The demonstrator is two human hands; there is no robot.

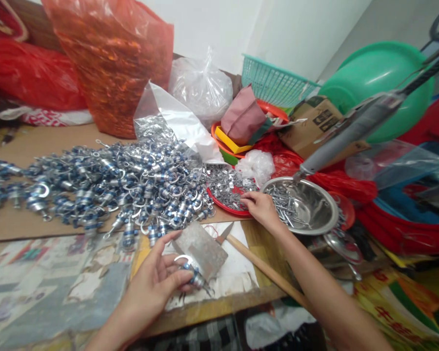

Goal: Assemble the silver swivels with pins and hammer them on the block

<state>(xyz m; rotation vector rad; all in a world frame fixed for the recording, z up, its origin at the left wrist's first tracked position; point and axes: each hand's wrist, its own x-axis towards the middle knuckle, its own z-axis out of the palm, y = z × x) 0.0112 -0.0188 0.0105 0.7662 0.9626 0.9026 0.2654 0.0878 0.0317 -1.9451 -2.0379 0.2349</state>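
Observation:
My left hand (155, 275) is closed around a small blue and silver metal fitting (196, 278) with a crescent-shaped piece and a thin end pointing down right. Just behind it lies a flat grey metal block (204, 247) on white paper. Over the right edge of a red tray (225, 208), my right hand (262, 208) has its fingers pinched together at the small silver metal pieces (229, 185). Whatever is between those fingertips is too small to make out. A large heap of similar blue and silver fittings (131, 190) covers the cardboard to the left.
A wooden handle (265, 267) lies slantwise below my right forearm, near a small blade (225, 233). At right, a steel bowl (335, 214) holds long metal pins (286, 209), with a grey tool shaft (351, 131) slanting above. Bags and a green basin (380, 87) stand behind.

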